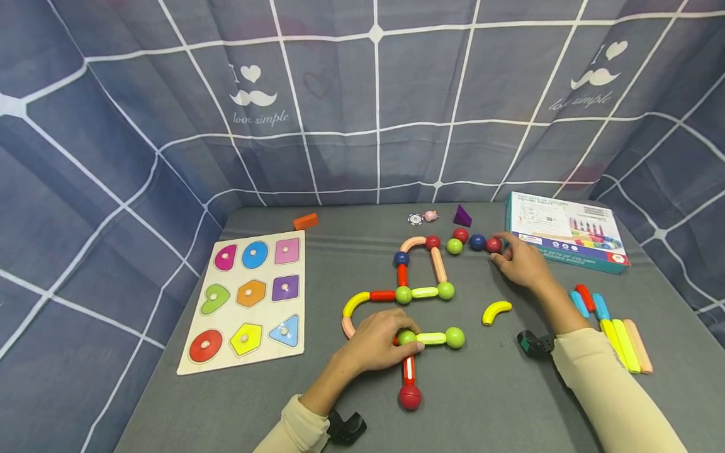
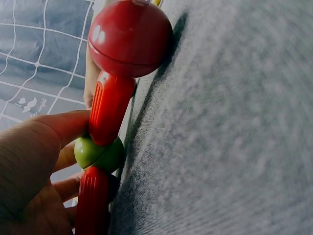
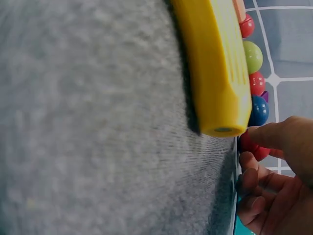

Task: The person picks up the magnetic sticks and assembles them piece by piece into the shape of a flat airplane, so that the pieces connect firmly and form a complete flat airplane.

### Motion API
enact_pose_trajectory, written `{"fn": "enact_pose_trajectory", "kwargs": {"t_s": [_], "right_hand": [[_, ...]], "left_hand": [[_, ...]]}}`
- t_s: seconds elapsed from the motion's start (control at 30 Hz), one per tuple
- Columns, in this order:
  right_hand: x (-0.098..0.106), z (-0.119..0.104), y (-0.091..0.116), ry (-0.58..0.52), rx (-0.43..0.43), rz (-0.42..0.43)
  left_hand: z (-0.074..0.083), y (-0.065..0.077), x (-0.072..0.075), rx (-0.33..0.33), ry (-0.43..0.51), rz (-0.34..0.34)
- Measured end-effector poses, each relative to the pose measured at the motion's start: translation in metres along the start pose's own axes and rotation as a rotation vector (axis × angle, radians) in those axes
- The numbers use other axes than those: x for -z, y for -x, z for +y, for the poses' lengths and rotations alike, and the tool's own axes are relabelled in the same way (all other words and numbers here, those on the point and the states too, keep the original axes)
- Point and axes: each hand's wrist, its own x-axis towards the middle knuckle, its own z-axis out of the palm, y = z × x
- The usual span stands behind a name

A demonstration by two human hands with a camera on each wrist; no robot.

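My left hand (image 1: 376, 343) pinches a green ball (image 1: 406, 338) between thumb and fingers. This ball joins a chain of magnetic rods and balls lying on the table. A red rod (image 2: 106, 107) leads from it to a larger red ball (image 2: 131, 38) nearer me; a light green rod (image 1: 432, 338) runs right to another green ball (image 1: 455, 338). Further back, my right hand (image 1: 522, 261) has thumb and fingertips around a loose red ball (image 1: 493, 245). A blue ball (image 1: 477, 242) sits just left of it. The curved yellow rod (image 3: 215, 68) lies apart, closer to me.
A wooden shape puzzle board (image 1: 243, 302) lies left, an orange block (image 1: 306, 221) behind it. A purple wedge (image 1: 462, 216), pig figure (image 1: 430, 216) and chip (image 1: 415, 219) stand at the back. Right are a toy box (image 1: 566, 229) and several loose rods (image 1: 625, 345).
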Motion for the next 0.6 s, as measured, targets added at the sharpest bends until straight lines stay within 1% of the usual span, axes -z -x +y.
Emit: {"fn": "enact_pose_trajectory", "kwargs": {"t_s": [0.23,0.37,0.43,0.5,0.6], "right_hand": [[-0.003,0.002,0.007,-0.01,-0.03,0.0],[0.0,0.002,0.016,-0.021,-0.022,0.019],[0.007,0.0,0.026,-0.019,-0.03,0.035],[0.016,-0.001,0.041,-0.003,-0.06,0.053],[0.033,0.002,0.068,0.05,-0.143,0.088]], "left_hand": [[-0.002,0.001,0.001,0.017,-0.007,-0.002],[-0.003,0.002,0.002,0.013,-0.006,0.005],[-0.004,0.002,0.002,0.009,-0.006,0.005],[-0.004,0.002,0.002,0.007,-0.004,0.005],[-0.004,0.002,0.001,0.002,-0.005,0.007]]}}
